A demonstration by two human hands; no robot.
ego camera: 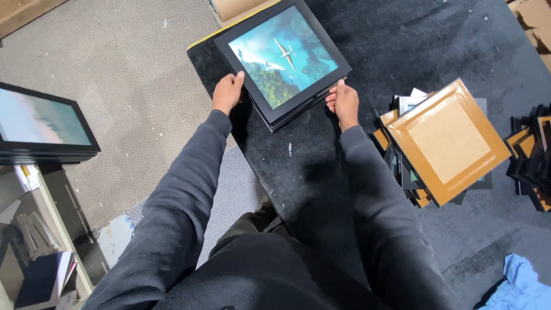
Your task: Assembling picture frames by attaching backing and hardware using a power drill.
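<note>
A black picture frame (283,55) with a blue aerial picture of a plane lies on top of a small stack of similar frames on a black-covered table (321,172). My left hand (228,92) grips the near left edge of the stack. My right hand (343,102) grips its near right corner. Both arms are in dark grey sleeves.
A messy pile of frames lying face down, topped by a brown backing board (446,140), sits to the right. More frame parts (531,161) lie at the far right. Another stack of black frames (43,123) rests at left above grey carpet. A blue cloth (519,284) lies bottom right.
</note>
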